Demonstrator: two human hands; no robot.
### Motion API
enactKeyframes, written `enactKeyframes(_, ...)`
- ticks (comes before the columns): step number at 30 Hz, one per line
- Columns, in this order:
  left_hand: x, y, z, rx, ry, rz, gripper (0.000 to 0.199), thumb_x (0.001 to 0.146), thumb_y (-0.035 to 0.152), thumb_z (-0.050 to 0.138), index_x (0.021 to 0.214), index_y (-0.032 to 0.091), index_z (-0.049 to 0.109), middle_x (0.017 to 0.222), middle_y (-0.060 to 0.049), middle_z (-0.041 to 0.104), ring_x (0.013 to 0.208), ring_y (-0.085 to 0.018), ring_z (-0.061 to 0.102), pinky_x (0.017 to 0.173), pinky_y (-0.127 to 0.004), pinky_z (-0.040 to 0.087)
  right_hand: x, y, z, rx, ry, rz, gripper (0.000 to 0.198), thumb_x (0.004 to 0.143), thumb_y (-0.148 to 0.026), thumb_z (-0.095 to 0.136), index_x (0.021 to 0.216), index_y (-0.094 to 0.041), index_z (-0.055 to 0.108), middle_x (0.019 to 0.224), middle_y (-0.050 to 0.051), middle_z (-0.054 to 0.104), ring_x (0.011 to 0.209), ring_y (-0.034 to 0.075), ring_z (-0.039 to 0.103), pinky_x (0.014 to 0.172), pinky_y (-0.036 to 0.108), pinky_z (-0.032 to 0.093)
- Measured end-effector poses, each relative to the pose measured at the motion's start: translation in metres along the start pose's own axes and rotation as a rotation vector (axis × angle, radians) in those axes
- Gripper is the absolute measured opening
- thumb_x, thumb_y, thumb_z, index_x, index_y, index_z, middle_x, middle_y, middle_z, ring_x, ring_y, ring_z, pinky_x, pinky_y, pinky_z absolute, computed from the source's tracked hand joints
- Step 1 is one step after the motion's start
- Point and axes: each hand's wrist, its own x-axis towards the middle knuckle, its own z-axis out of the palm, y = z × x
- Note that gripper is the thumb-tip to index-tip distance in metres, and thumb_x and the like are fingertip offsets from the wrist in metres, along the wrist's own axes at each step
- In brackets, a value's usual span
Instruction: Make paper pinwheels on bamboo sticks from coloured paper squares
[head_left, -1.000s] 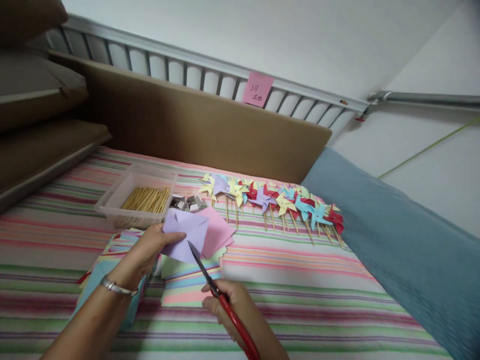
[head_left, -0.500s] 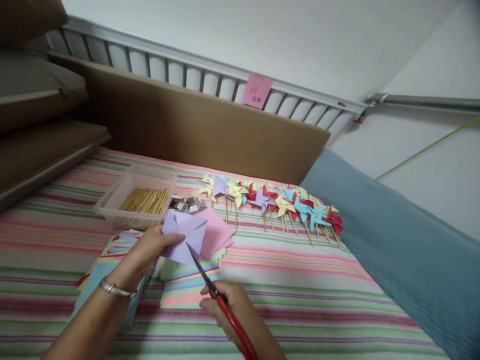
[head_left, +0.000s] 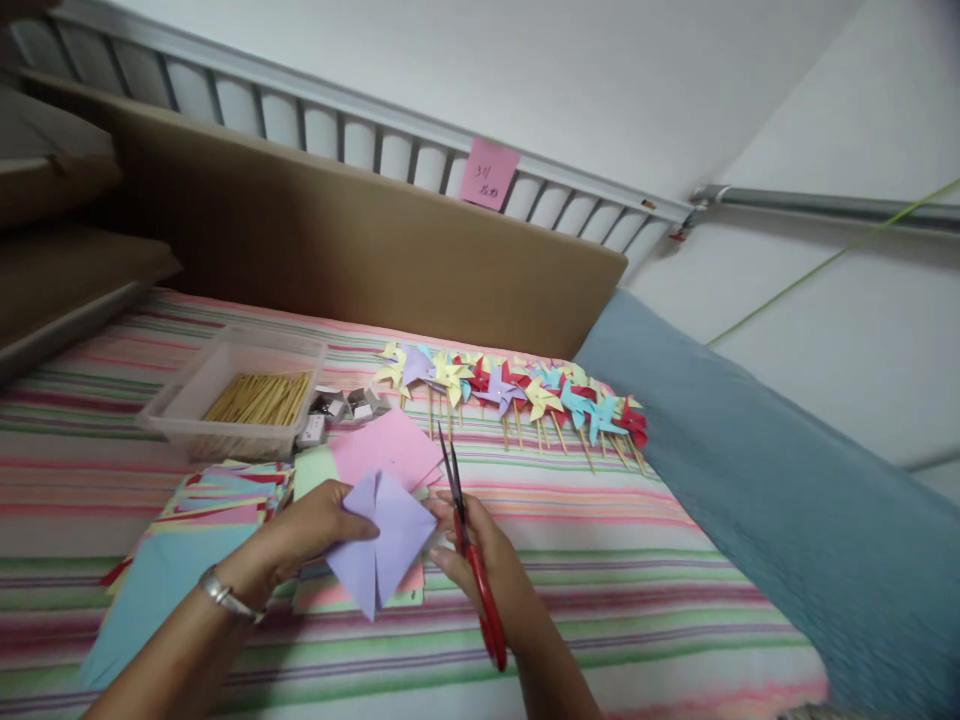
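Observation:
My left hand (head_left: 330, 530) pinches a purple paper square (head_left: 405, 525) by its left side, thumb on top. Slits run into the paper from its upper and lower corners. My right hand (head_left: 480, 560) is closed around red-handled scissors (head_left: 482, 600), whose slightly parted dark blades point up and away from the paper. Fingertips of that hand are close to the square's right corner; whether they touch it I cannot tell. Below the square lie pink paper sheets (head_left: 390, 447) and a pile of pale coloured sheets (head_left: 315, 475).
A clear plastic box (head_left: 172, 405) holds many thin wooden sticks (head_left: 262, 398). Small open boxes (head_left: 362, 403) stand beside it. Several finished paper pinwheels (head_left: 502, 390) lie in a row at the back. Cut coloured paper (head_left: 195, 550) is stacked at left. Cardboard (head_left: 360, 260) stands behind.
The scissors have come away from the purple paper and now point upward. My left hand has turned the square and brought it nearer. The whole view has shifted to the right.

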Motion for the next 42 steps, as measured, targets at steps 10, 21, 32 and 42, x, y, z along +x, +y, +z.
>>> enactKeyframes(10,0.006,-0.007,0.023,-0.264,-0.072,0.047,0.019,0.066,0.032,0.072,0.069,0.014,0.067,0.061,-0.001,0.066,0.054,-0.013,0.056,0.054,-0.022,0.042,0.012,0.007,0.016,0.216,0.300,0.134,0.034,0.067,-0.010,0.053,0.100,-0.019,0.051,0.084,0.000,0.060,0.063,0.012,0.057,0.057,0.021,0.045)
enactKeyframes(21,0.004,-0.010,0.053,-0.598,0.159,0.114,0.026,0.064,0.025,0.074,0.087,0.014,0.068,0.082,-0.007,0.073,0.076,-0.022,0.067,0.077,-0.031,0.050,0.019,0.014,0.040,0.265,0.436,0.103,0.033,0.071,-0.022,0.059,0.103,-0.018,0.051,0.089,0.002,0.059,0.080,0.017,0.057,0.074,0.028,0.047)
enactKeyframes(32,-0.007,0.020,-0.026,-0.401,0.397,0.153,0.029,0.053,0.021,0.078,0.078,0.009,0.068,0.069,-0.008,0.072,0.061,-0.020,0.066,0.059,-0.026,0.051,-0.003,0.010,0.043,0.098,-0.104,0.342,0.041,0.072,-0.044,0.060,0.099,-0.014,0.061,0.057,-0.004,0.048,0.042,0.006,0.040,0.041,0.018,0.032)
enactKeyframes(42,-0.008,0.018,-0.031,-0.368,0.385,0.163,0.031,0.053,0.023,0.079,0.079,0.010,0.068,0.070,-0.008,0.072,0.061,-0.020,0.066,0.056,-0.025,0.051,-0.005,0.001,0.045,-0.044,-0.153,0.396,0.029,0.072,-0.035,0.063,0.092,-0.015,0.068,0.054,-0.004,0.046,0.048,0.009,0.042,0.048,0.020,0.032)
